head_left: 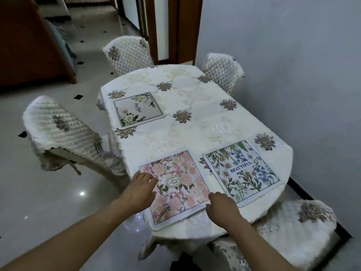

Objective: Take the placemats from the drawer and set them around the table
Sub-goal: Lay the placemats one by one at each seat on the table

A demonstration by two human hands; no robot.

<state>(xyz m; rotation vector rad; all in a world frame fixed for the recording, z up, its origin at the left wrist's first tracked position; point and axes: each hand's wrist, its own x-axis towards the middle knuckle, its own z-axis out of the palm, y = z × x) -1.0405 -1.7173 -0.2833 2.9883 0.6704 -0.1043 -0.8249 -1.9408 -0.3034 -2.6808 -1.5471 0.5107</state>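
Blue-flower placemat (243, 172), near right on the table: "BEAUTIFUL" in dark capitals at its centre, clear. White-flower placemat (138, 109), far left: script word running sideways, looks like "Beautiful" (small, not sure). Pink-flower placemat (176, 187), near left: oval label at centre with script lettering, too small to read.

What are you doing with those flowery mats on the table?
A person is setting placemats on the table. The left hand and right hand rest open on the edges of the pink floral placemat at the near end. The blue floral placemat lies beside it, and the white floral placemat lies farther along.
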